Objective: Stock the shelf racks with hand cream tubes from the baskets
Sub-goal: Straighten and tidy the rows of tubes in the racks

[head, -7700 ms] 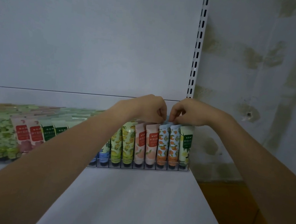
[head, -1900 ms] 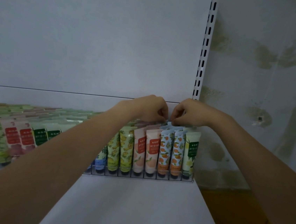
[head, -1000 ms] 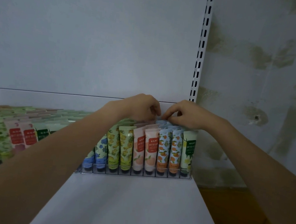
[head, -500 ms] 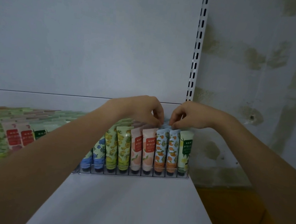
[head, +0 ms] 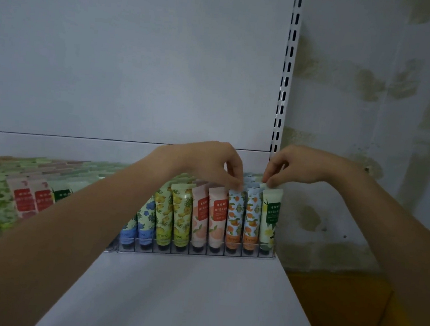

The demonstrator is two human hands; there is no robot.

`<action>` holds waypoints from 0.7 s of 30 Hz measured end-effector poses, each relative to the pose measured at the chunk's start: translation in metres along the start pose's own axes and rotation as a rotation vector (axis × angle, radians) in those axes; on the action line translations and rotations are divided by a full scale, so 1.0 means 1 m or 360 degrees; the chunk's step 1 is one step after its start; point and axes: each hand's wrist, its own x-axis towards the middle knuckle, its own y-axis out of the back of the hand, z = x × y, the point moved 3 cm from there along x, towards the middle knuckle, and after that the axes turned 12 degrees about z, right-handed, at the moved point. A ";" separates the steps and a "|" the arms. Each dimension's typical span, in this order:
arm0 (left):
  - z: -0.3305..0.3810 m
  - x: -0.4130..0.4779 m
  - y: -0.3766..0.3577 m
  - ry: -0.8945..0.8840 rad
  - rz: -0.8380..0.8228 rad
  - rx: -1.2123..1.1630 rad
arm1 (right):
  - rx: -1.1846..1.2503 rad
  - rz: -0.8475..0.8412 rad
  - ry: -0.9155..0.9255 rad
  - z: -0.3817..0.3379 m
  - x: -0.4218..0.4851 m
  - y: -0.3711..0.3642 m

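1. Our left hand (head: 208, 162) pinches the top of an orange-print tube (head: 234, 218) just beneath its fingertips
2. Our right hand (head: 303, 167) pinches a pale green tube (head: 270, 216) directly below it
3. We seem to be seating tubes in the rack (head: 199, 254) (our judgement); next, press them down, then release

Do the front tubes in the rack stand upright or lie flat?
Upright. The tubes stand caps down, side by side, in the clear rack.
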 end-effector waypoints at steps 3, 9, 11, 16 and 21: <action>0.003 0.000 -0.002 -0.0011 -0.0022 0.0001 | -0.0015 0.0027 -0.0011 0.000 0.001 -0.003; 0.004 -0.001 0.000 0.0011 -0.0030 -0.0012 | 0.0201 0.0157 0.0086 -0.014 -0.006 0.007; 0.004 -0.001 0.000 0.0014 -0.0037 -0.0014 | 0.0214 0.0061 0.0108 -0.022 -0.009 0.006; 0.002 0.000 -0.005 0.0044 -0.0027 0.0008 | 0.0058 -0.0076 0.0067 -0.027 -0.008 -0.005; -0.004 -0.003 0.014 0.0031 0.0153 0.0066 | 0.0104 0.0061 0.0044 -0.029 -0.008 0.000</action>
